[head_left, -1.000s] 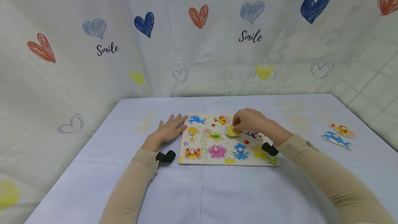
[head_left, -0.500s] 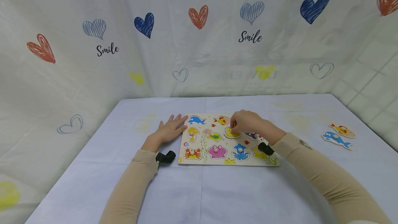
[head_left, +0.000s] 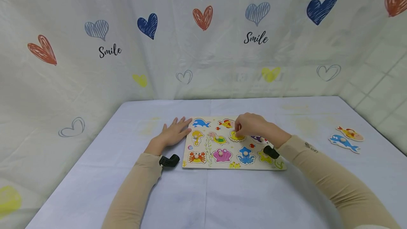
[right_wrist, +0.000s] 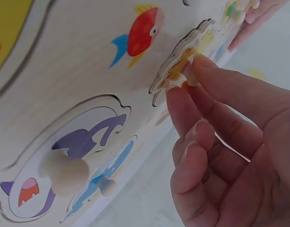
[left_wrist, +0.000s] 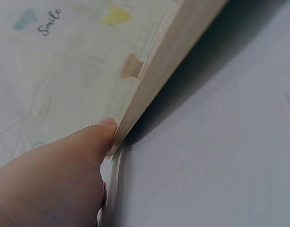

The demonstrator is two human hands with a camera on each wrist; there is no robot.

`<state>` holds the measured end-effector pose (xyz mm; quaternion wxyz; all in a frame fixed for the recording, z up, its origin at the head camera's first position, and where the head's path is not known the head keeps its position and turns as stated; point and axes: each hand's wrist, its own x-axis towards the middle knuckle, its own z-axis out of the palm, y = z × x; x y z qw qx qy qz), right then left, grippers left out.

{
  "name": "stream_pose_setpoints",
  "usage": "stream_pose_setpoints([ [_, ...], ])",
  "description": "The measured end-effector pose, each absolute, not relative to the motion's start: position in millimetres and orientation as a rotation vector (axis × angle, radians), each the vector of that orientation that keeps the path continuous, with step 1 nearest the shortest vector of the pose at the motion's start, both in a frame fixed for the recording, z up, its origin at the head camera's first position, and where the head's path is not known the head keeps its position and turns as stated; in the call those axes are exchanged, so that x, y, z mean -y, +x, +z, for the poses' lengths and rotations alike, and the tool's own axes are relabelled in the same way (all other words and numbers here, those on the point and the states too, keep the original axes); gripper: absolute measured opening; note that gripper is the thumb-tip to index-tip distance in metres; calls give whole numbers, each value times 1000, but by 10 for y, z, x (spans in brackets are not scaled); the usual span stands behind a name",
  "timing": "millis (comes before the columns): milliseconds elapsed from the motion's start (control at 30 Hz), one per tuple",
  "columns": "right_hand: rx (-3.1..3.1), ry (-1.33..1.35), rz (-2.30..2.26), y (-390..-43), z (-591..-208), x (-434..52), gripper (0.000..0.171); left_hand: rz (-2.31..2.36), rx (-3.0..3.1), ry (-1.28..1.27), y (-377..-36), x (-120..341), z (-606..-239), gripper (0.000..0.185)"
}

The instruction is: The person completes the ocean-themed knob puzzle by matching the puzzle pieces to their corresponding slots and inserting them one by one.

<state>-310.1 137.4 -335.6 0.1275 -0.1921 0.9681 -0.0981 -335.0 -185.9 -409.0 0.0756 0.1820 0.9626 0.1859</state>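
Note:
My right hand (head_left: 252, 127) pinches the wooden knob of a yellow, scallop-edged puzzle piece (right_wrist: 180, 66) between thumb and fingers. In the right wrist view, that piece lies over its matching outline, its edge raised above the board surface. My left hand (head_left: 172, 132) rests with spread fingers at the left edge of the wooden peg puzzle board (head_left: 232, 165). The left wrist view shows its thumb (left_wrist: 95, 137) against the board's edge. Beside the right hand are a purple whale-like piece (right_wrist: 78, 144) and a blue piece (right_wrist: 88, 194), both with knobs.
Two loose pieces, a red-yellow fish (head_left: 351, 134) and a blue dolphin (head_left: 344, 143), lie on the white-covered table (head_left: 203, 197) at the right. Crab (head_left: 197, 157), shell (head_left: 222, 155) and squid (head_left: 246, 155) pieces sit along the board's front. A heart-printed curtain hangs behind.
My right hand has shifted slightly left with the yellow piece, then held almost still over the last half second. The left hand has stayed in place.

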Motion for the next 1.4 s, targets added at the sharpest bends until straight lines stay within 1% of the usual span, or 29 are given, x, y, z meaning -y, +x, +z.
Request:
stream_pose_setpoints([
  [333, -2819, -544, -258, -3095, -3350, -1381, 13, 560, -2885, 540, -3338, 1852, -4073, 62],
  [500, -2865, -598, -300, -3073, -3332, -1477, 16, 556, -2886, 534, -3336, 1857, -4078, 63],
  [600, -2884, -673, -380, -3031, -3293, -1571, 15, 555, -2885, 532, -3337, 1857, -4079, 63],
  [733, -2864, -830, -559, -2975, -3253, -1744, 12, 552, -2885, 529, -3335, 1852, -4072, 63],
  [833, -2833, -885, -681, -2939, -3255, -1893, 16, 548, -2884, 529, -3331, 1850, -4063, 63],
  [967, -2829, -850, -745, -2873, -3262, -2081, 25, 545, -2882, 532, -3328, 1847, -4058, 63],
  [1033, -2845, -838, -756, -2839, -3261, -2173, 27, 548, -2882, 531, -3327, 1845, -4056, 63],
  [1200, -2924, -823, -796, -2771, -3271, -2436, 24, 560, -2880, 518, -3327, 1849, -4054, 63],
  [1400, -3016, -711, -852, -2770, -3329, -2850, 22, 559, -2880, 521, -3338, 1849, -4073, 63],
])
